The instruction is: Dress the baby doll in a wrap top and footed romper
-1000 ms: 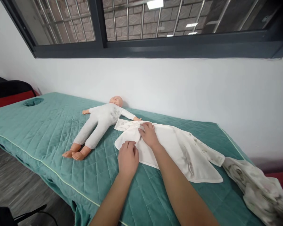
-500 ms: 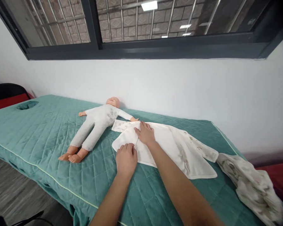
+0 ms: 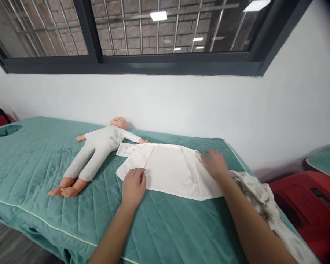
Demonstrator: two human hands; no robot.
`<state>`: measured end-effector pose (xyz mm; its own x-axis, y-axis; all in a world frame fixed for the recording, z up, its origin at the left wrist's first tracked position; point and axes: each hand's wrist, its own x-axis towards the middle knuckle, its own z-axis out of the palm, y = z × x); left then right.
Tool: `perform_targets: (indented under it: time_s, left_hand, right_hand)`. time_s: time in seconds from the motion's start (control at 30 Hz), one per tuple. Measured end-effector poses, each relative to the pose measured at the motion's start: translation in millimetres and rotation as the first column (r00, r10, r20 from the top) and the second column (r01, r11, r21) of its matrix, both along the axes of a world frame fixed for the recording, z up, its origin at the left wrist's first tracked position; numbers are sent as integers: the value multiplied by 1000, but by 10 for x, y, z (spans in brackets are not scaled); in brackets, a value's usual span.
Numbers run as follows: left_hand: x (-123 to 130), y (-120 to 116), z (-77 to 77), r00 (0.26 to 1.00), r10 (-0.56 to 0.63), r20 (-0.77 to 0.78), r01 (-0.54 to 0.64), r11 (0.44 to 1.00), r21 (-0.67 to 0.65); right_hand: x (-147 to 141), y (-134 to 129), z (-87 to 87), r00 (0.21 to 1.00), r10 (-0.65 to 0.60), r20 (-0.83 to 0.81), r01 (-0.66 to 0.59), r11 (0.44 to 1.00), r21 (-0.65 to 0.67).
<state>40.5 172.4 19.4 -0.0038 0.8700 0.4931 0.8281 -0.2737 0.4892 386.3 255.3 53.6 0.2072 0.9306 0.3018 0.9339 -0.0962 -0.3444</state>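
Note:
A small white garment (image 3: 167, 167) lies spread on the green quilted bed cover (image 3: 165, 227). My left hand (image 3: 134, 185) rests at its lower left part, fingers curled together on the cloth; whether they pinch it is hidden. Over the garment's right end is my right hand (image 3: 214, 164), its fingers spread and touching the fabric. To the left, a baby doll (image 3: 99, 146) in a white body suit lies on its back, one hand by the garment's patterned sleeve (image 3: 126, 149).
A crumpled patterned cloth (image 3: 260, 198) lies at the right edge of the bed. Beyond it stands a red object (image 3: 305, 205). A white wall (image 3: 165, 106) with a barred window runs along the back. The cover has a round hole at far left.
My right hand has moved right, from the garment's left part to its right end. The right sleeve no longer shows stretched out. My left hand stays at the lower left. The view has shifted right.

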Motion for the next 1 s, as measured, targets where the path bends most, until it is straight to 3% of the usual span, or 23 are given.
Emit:
perform_targets:
  time_s: [0.07,0.17,0.23,0.37,0.43,0.5,0.57,0.63,0.7,0.83,1.0]
  left_hand:
    - [-6,-4,-4,1000,-6,9,6,1000,-14]
    - [-10,-18,-2,1000,0,20,1,1000,-31]
    - [-6,-29,8,1000,14,23,-13,999,-41]
    - [15,-45,33,999,32,-21,-33,999,-31]
    - [26,-46,40,998,16,-55,-17,1000,-6]
    - [33,-44,45,997,-9,-80,11,1000,19]
    - [35,-48,50,996,-30,-86,34,998,44]
    - [34,-64,59,995,-56,-78,61,996,72]
    - [35,-96,67,993,-96,-73,102,991,85]
    - [92,-154,53,978,-165,-130,171,985,36]
    - [321,36,-10,943,-236,-236,216,970,-110]
  right_hand:
    - [283,-88,-12,986,-159,42,164,972,-167]
    - [436,-161,-27,985,-171,36,173,928,-331]
    - [436,-175,-9,985,-169,43,174,943,-284]
    - [365,-170,47,958,-260,124,262,965,-8]
    - [245,-173,56,980,-180,89,173,981,84]
    - [-1,-211,44,1000,6,-11,-4,987,160]
    - [-375,-303,6,968,209,-139,-175,959,222]
    - [-802,-441,-56,911,358,-203,-325,928,180]
    - [-1167,-577,-134,898,430,-99,-426,903,59]
    - [-1439,-652,-277,915,394,89,-377,912,-164]
    - [-1244,-447,-323,942,294,165,-258,943,-209]
